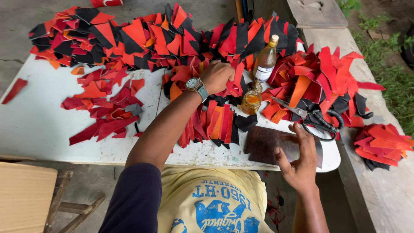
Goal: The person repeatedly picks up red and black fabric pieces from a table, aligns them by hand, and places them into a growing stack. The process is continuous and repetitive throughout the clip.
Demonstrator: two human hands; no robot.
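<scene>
My left hand [217,77], with a watch on its wrist, reaches forward and closes its fingers on red leather pieces [235,84] in the pile at the table's middle. My right hand [299,160] rests near the front edge, fingers spread on a dark brown slab [264,144]. Black-handled scissors [317,118] lie just beyond that hand. A small open jar of amber glue [251,102] and a tall glass bottle [265,62] stand between the hands. A row of red, orange and black strips [211,123] lies in front of me.
Heaps of red, orange and black leather scraps [129,39] cover the back of the white table [39,121]. More scraps [381,144] sit on a concrete ledge at right. A wooden stool [64,207] and cardboard [23,194] stand lower left.
</scene>
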